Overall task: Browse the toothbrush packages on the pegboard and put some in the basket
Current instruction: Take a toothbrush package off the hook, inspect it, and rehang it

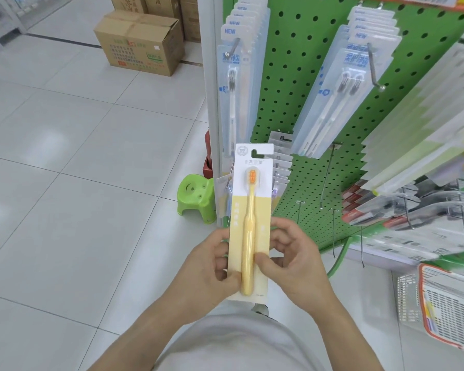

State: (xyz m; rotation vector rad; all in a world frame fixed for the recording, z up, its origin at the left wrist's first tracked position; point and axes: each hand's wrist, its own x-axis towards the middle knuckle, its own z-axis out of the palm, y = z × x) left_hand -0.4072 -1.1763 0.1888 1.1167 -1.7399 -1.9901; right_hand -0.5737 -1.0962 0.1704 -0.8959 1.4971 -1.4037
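**Yellow toothbrush pack held in both hands**

Between my two hands, low in the centre, I hold the yellow toothbrush package (249, 218) upright. My left hand (212, 266) grips its left edge, fingers curled round it; my right hand (292, 261) pinches the right edge, thumb on the front. At one o'clock stands the green pegboard (300, 84) with clear toothbrush packs (235, 84) on hooks. At four o'clock sits the white basket (445, 309). At ten o'clock a cardboard box (140, 46) rests on the tile floor; a green stool (196, 196) is beside the pegboard.
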